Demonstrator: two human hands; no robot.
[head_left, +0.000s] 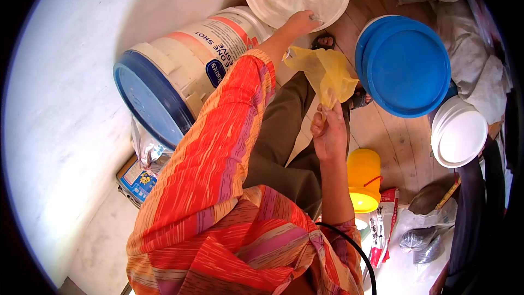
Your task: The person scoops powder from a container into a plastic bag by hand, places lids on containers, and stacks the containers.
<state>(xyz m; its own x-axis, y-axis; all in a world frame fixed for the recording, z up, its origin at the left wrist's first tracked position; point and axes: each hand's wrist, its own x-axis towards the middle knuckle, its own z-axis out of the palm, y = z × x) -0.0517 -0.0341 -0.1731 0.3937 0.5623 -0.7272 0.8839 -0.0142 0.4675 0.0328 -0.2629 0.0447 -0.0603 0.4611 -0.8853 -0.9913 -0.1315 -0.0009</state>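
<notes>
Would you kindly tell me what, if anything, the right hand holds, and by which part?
The right hand holds thin yellow material by its gathered end nearest the person.

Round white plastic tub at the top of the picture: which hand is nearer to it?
Left. The left hand is at the near rim of the round white tub; the right hand is farther off, lower in the picture, holding a thin yellow plastic bag.

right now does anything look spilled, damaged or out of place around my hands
Nothing clearly stands out. The brown wooden floorboards show no evident spill. The crumpled, translucent yellow plastic-looking bag in the right hand is too bunched to check for tears.
</notes>
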